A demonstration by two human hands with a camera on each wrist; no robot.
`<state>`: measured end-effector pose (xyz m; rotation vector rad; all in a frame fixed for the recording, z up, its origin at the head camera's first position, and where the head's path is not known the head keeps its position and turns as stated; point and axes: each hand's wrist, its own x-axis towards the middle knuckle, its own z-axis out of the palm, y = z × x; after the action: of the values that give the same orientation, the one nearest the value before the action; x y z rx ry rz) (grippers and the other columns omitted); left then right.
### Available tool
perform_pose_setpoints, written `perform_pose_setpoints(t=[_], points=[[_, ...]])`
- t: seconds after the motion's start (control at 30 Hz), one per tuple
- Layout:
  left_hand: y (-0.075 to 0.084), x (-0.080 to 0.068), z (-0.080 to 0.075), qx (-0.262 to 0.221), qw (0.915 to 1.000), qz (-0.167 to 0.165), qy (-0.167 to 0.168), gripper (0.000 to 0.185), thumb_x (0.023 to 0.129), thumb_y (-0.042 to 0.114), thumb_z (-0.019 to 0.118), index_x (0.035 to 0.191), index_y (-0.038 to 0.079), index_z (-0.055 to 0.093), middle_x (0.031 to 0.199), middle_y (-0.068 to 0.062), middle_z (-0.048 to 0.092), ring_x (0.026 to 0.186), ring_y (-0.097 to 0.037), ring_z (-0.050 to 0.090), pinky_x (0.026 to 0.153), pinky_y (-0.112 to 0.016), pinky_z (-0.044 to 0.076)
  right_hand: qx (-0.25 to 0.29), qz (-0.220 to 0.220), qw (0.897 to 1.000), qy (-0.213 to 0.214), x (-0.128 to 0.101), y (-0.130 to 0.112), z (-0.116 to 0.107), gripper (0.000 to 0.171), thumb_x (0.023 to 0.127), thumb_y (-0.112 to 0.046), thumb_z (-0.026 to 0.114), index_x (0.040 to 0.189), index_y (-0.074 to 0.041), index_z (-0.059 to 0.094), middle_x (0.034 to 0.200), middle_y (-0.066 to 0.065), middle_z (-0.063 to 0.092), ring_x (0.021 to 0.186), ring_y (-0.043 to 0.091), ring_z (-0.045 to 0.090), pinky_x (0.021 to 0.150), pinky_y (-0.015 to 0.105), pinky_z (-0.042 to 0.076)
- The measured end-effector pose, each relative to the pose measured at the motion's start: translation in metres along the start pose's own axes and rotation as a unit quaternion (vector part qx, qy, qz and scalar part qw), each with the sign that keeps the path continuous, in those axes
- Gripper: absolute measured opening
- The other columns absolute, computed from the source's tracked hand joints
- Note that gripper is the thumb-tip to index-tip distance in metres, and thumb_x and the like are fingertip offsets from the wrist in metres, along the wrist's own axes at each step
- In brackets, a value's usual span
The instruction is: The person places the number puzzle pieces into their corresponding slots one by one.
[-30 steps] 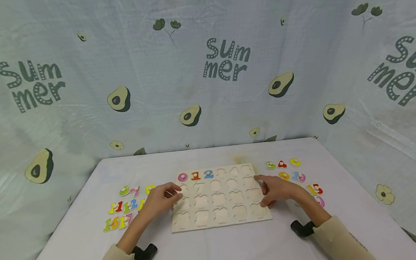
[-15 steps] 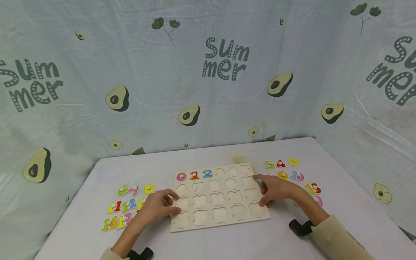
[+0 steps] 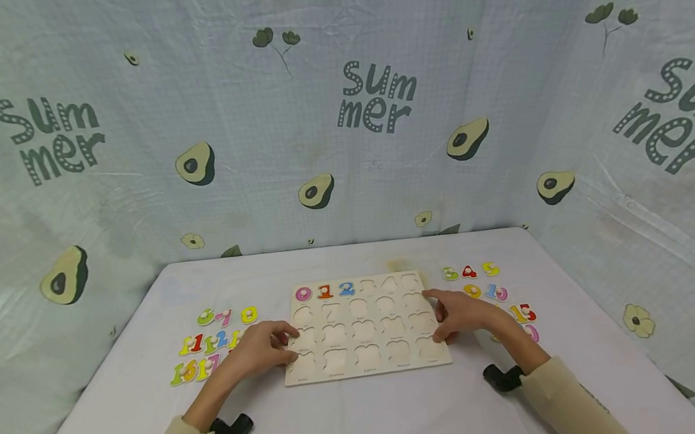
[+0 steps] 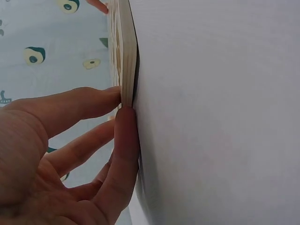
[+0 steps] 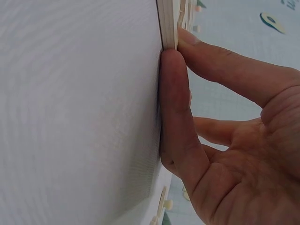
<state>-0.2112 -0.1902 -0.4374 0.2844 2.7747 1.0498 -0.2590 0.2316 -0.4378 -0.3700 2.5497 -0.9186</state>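
A pale wooden number puzzle board [image 3: 353,369] lies flat on the white table, with a pink 0 [image 3: 303,294], a red 1 [image 3: 324,292] and a blue 2 [image 3: 347,289] in its back row. My left hand [image 3: 261,349] holds the board's left edge; in the left wrist view the thumb rests on the top face while a finger [image 4: 126,140] lies against the side. At the opposite edge my right hand [image 3: 459,314] grips likewise, one finger [image 5: 174,84] on the side beneath the thumb. The other recesses in the board show bare wood.
Left of the board lie loose number pieces, among them a green 6 [image 3: 206,317], a yellow 8 [image 3: 249,315] and an 11 [image 3: 191,344]. On the right are a green 3 [image 3: 450,273], a red 4 [image 3: 469,272], a 10 [image 3: 496,293] and others, some partly hidden by my arm.
My left hand has come down from above the board's left side to its left edge and now grips it. The right hand stays at the right edge. The board has barely moved.
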Motion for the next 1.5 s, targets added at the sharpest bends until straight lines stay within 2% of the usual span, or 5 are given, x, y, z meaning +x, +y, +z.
perform_pose_setpoints(t=[0.2,0.7,1.0,1.17,1.5], points=[[-0.002,-0.001,-0.003,-0.030,0.9992,-0.008,-0.025,0.034,0.082,0.012,0.085,0.113,0.007,0.072,0.075,-0.005,0.061,0.054,-0.015,0.063,0.054,-0.028,0.052,-0.014,-0.001,1.000,0.000,-0.001,-0.005,-0.002,0.092,0.078,-0.014,0.089,0.155,-0.002,0.040,0.091,0.007,0.056,0.072,0.017,0.061,0.069,0.031,0.052],[-0.004,0.001,-0.002,-0.054,0.9977,-0.018,-0.037,0.036,0.082,0.012,0.085,0.115,0.008,0.070,0.076,-0.008,0.060,0.052,-0.016,0.065,0.054,-0.030,0.055,-0.014,-0.045,0.999,0.027,-0.013,-0.011,-0.022,0.061,0.089,-0.013,0.077,0.143,0.000,0.052,0.106,0.013,0.063,0.072,0.017,0.068,0.072,0.031,0.059],[-0.004,0.001,-0.002,-0.062,0.9972,-0.025,-0.035,0.036,0.083,0.010,0.085,0.115,0.007,0.070,0.077,-0.008,0.059,0.053,-0.016,0.065,0.054,-0.029,0.056,-0.024,-0.075,0.991,0.110,0.005,-0.003,-0.062,0.038,0.097,-0.009,0.069,0.130,0.008,0.060,0.106,0.017,0.064,0.086,0.023,0.068,0.074,0.038,0.063],[-0.004,0.001,-0.002,-0.073,0.9964,-0.024,-0.034,0.035,0.083,0.010,0.085,0.114,0.007,0.071,0.078,-0.008,0.060,0.051,-0.016,0.066,0.053,-0.030,0.057,-0.048,-0.064,0.986,0.143,0.015,0.002,-0.082,0.034,0.097,-0.009,0.067,0.126,0.009,0.063,0.103,0.017,0.065,0.083,0.019,0.069,0.073,0.034,0.062],[-0.005,0.000,-0.001,-0.084,0.9952,-0.026,-0.042,0.035,0.084,0.010,0.084,0.116,0.007,0.070,0.078,-0.009,0.060,0.050,-0.017,0.067,0.053,-0.031,0.057,-0.091,-0.022,0.986,0.141,0.040,0.021,-0.099,0.035,0.096,-0.011,0.067,0.124,0.009,0.065,0.102,0.018,0.068,0.073,0.017,0.069,0.069,0.030,0.056]])
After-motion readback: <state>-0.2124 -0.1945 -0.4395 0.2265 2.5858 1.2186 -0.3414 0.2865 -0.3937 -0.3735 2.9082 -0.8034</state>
